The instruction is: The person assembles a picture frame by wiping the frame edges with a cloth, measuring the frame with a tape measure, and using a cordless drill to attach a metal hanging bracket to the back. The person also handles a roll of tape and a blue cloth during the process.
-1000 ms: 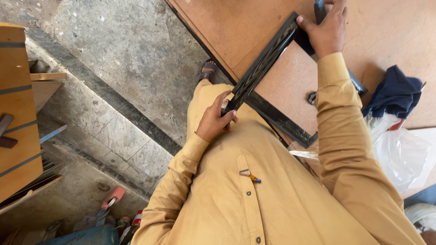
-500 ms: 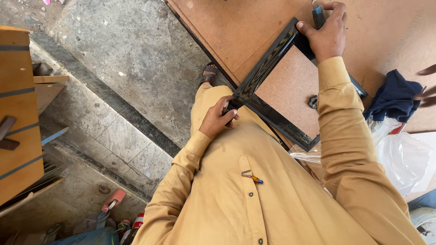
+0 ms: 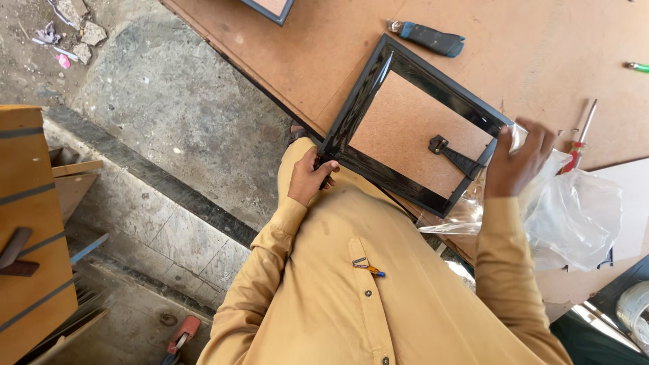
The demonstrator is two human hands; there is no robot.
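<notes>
I have my left hand (image 3: 309, 177) clamped on the near corner of the black picture frame (image 3: 412, 125), my right hand (image 3: 515, 162) gripping its far corner beside the plastic bag (image 3: 574, 209), over the tabletop (image 3: 527, 61).

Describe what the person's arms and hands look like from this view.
Both arms are covered by long mustard-tan shirt sleeves that end in plain cuffs at the wrists. The left hand and right hand are bare: no gloves, and no rings or watch that I can make out.
</notes>
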